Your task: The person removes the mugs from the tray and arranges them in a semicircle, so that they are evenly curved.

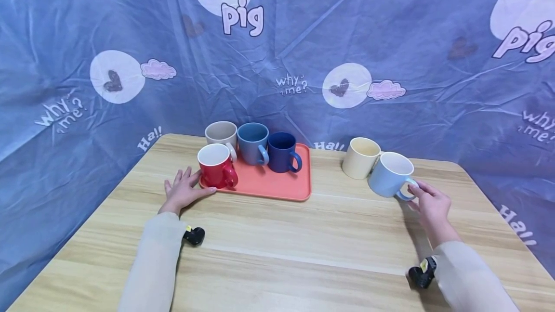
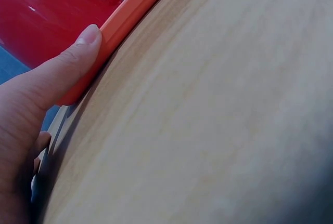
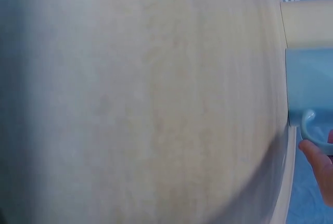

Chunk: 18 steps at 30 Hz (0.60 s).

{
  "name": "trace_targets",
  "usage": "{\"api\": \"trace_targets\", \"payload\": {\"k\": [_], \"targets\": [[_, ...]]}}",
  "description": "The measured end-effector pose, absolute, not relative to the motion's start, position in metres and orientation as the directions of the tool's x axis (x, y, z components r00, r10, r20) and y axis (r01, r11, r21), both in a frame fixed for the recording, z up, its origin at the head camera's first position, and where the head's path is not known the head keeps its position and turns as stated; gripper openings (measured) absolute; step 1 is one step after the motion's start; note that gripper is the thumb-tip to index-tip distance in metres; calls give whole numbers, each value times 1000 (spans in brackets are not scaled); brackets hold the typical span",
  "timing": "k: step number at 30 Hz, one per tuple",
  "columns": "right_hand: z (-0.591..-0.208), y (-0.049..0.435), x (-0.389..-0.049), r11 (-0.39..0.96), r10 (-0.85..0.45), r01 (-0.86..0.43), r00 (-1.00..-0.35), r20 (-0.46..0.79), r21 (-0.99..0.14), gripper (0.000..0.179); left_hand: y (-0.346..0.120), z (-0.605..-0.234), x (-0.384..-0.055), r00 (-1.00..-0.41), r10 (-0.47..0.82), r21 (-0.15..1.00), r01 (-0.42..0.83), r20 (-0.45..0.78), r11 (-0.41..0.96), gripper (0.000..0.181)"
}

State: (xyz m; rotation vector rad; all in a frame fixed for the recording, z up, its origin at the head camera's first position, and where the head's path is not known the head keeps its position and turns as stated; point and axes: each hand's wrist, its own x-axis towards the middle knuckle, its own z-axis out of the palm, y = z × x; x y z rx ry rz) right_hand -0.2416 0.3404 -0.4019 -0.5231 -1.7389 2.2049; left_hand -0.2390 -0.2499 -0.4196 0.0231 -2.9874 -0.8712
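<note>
Light blue mug (image 1: 386, 177), pinched by its handle (image 3: 304, 129) in the right hand (image 1: 431, 201).
From my remote seat I see a glossy, straight-sided mug in soft sky blue, paler inside, its mouth up and its rounded loop handle turned toward the right hand's thumb and fingers; it is at the table (image 1: 295, 254)'s right side, just beside a cream mug (image 1: 359, 160), though I cannot tell if they touch. Well apart on my left, the left hand (image 1: 184, 191) is spread wide, thumb along the rim of a coral tray (image 1: 269, 184) bearing red (image 1: 214, 170), grey, mid-blue and navy mugs.
</note>
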Motion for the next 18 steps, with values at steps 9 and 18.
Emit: {"api": "trace_targets", "payload": {"k": [9, 18], "targets": [[-386, 331, -237, -288, 453, -5, -882, -132, -958, 12, -249, -419, -240, -999, -25, 536, -10, 22, 844, 94], [-378, 329, -238, -299, 418, 21, -896, -151, -954, 14, -250, -421, -241, -999, -27, 535, -9, 25, 845, 93]]}}
